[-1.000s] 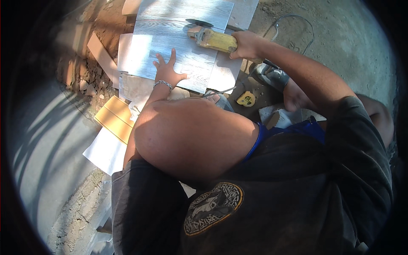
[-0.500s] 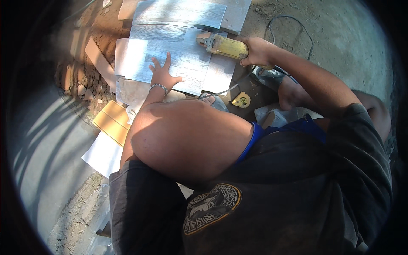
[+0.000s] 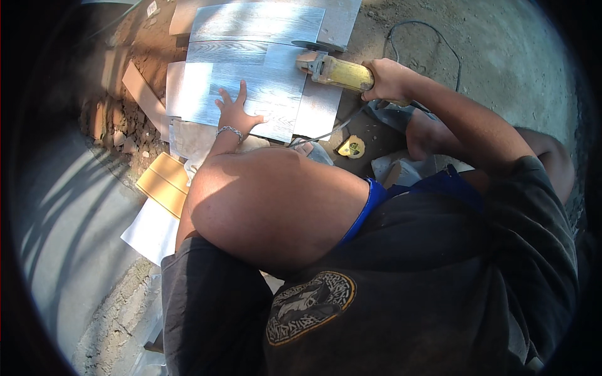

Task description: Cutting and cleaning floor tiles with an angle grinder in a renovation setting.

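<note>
My left hand (image 3: 233, 116), a chain bracelet at its wrist, presses down with fingers spread on a grey wood-look tile (image 3: 251, 94). My right hand (image 3: 387, 78) is wrapped around the rear of a yellow angle grinder (image 3: 343, 73). The grinder's dark disc (image 3: 313, 46) lies at the tile's right edge, in line with a thin dark line running across the tile. Whether the disc is spinning or how deep it sits cannot be made out.
Pale boards or tiles (image 3: 320, 109) lie beneath the grey tile. A black cord (image 3: 456, 53) loops over the ground on the right. Near my feet is a yellow tape measure (image 3: 351, 147). A yellow-orange panel (image 3: 164, 183) and broken reddish pieces (image 3: 144, 94) lie to the left.
The grinder has shifted right along the tile, its disc now reaching the right edge. The dark line looks longer. My left hand stays spread on the tile.
</note>
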Demonstrator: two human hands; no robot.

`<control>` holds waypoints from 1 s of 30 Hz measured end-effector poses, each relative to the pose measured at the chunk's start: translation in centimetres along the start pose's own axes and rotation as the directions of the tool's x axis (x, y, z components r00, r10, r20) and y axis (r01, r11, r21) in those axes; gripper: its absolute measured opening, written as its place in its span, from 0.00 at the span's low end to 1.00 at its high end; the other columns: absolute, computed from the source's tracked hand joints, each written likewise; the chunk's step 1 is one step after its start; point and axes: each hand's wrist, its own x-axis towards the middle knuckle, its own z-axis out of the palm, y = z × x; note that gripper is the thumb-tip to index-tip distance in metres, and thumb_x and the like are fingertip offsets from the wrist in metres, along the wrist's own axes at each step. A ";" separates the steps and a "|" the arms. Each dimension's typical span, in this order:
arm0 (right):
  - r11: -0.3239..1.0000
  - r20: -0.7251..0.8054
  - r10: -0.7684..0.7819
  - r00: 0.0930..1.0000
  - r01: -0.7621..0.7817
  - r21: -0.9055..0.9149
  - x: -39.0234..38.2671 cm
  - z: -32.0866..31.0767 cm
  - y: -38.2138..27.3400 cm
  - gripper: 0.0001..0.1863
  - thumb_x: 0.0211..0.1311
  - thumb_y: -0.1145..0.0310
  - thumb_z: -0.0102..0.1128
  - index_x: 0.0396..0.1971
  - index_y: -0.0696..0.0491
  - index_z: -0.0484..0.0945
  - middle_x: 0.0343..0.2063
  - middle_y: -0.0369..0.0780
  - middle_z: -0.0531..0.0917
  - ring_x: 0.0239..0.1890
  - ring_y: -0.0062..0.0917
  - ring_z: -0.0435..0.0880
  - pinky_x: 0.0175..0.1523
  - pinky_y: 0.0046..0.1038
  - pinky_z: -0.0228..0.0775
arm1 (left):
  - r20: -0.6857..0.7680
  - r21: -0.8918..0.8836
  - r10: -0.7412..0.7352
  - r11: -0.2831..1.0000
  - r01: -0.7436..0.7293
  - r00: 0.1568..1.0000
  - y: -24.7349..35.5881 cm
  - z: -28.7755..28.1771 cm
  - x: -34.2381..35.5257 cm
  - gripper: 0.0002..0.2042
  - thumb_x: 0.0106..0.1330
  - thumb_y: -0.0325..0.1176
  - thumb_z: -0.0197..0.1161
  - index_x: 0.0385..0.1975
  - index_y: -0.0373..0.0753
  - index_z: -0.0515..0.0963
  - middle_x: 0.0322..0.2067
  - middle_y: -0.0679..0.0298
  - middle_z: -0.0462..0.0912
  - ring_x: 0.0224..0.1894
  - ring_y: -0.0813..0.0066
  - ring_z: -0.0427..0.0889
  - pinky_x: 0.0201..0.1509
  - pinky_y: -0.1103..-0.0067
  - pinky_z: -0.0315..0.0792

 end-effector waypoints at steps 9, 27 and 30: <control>0.997 -0.053 -0.075 0.996 0.075 0.010 3.0 1.1 -1.2 0.31 0.46 0.59 0.74 0.50 0.61 0.78 0.43 0.54 0.85 0.49 0.46 0.84 0.56 0.39 0.75 | 0.002 0.012 0.012 1.000 -0.012 1.000 0.0 0.1 -0.1 0.64 0.42 0.60 0.80 0.78 0.65 0.41 0.74 0.30 0.35 0.73 0.18 0.39 0.71 0.51 0.63; 0.998 -0.062 -0.062 0.996 0.060 -0.031 7.0 2.2 -2.2 0.35 0.44 0.52 0.72 0.49 0.62 0.80 0.44 0.54 0.85 0.51 0.47 0.83 0.57 0.41 0.74 | 0.001 -0.052 0.024 0.998 -0.024 1.000 -0.3 0.2 -0.2 0.64 0.42 0.59 0.80 0.78 0.66 0.40 0.74 0.30 0.35 0.72 0.17 0.39 0.72 0.50 0.62; 0.998 -0.062 -0.054 0.997 0.051 -0.046 6.8 2.2 -2.1 0.35 0.43 0.51 0.72 0.48 0.62 0.80 0.44 0.54 0.85 0.51 0.47 0.83 0.58 0.40 0.74 | -0.007 -0.054 0.016 0.998 -0.017 1.000 -0.3 0.2 -0.3 0.64 0.42 0.59 0.81 0.78 0.66 0.40 0.74 0.30 0.34 0.73 0.18 0.39 0.71 0.49 0.62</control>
